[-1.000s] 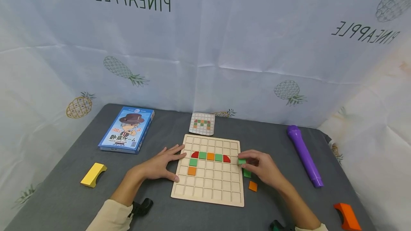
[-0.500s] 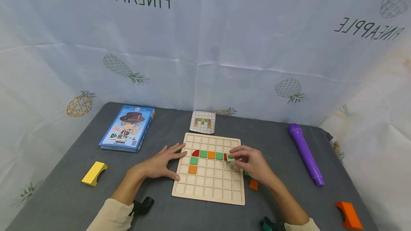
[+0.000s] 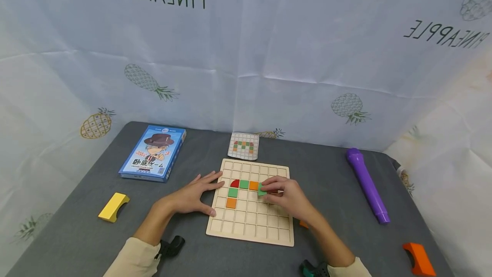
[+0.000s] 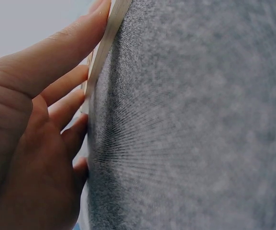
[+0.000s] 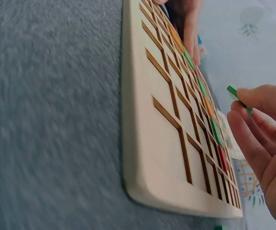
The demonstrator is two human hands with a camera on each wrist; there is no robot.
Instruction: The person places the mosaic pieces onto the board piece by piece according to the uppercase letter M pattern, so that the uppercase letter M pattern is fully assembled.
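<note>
The wooden grid board (image 3: 250, 228) lies flat on the table. My left hand (image 3: 190, 195) rests at its left edge with fingers spread, thumb and fingertips on the rim. My right hand (image 3: 288, 197) pinches a green square tile (image 5: 240, 99) between thumb and finger, held over the board in the right wrist view. On the board lie a red quarter-round tile (image 3: 235, 183), a green tile (image 3: 244, 184) and an orange tile (image 3: 253, 185) in a row. Below the red one are another green tile (image 3: 232, 192) and an orange tile (image 3: 231, 202). My right hand covers the row's right end.
A pattern card (image 3: 243, 145) lies behind the board. To the left are a blue game box (image 3: 152, 153) and a yellow arch block (image 3: 113, 207). On the right are a purple microphone-shaped toy (image 3: 367, 185), an orange arch block (image 3: 419, 259) and a loose orange tile (image 3: 303, 224).
My right hand has carried the green tile leftward from beside the board's right edge to over the row of tiles. My left hand has stayed at the board's left edge.
</note>
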